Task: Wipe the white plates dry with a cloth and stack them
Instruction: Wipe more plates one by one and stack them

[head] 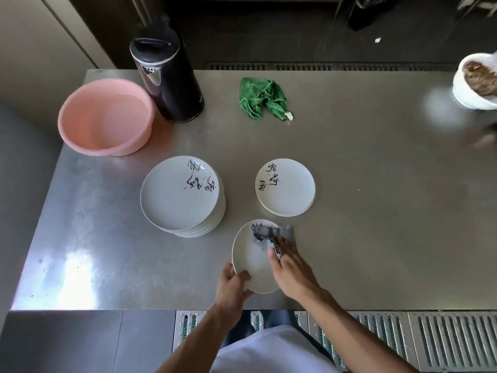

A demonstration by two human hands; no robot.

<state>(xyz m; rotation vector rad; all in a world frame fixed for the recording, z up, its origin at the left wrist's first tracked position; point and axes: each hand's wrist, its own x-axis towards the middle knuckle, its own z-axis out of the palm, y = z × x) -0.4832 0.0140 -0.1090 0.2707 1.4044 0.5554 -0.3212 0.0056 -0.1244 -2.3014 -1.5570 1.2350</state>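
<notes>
A white plate [254, 261] is held tilted above the steel table's near edge. My left hand [233, 283] grips its near rim, thumb on the face. My right hand [289, 263] holds a grey cloth [277, 232] against the plate's upper right part. A tall stack of white plates [180, 196] with black brush lettering stands to the left. A shorter stack of white plates [285, 187] stands just beyond the held plate.
A pink basin [106, 117] and a black thermos jug [166, 79] stand at the table's [376, 211] far left. A crumpled green cloth [262, 98] lies at the far middle. At the far right another person's blurred hand tends a white bowl [476, 84].
</notes>
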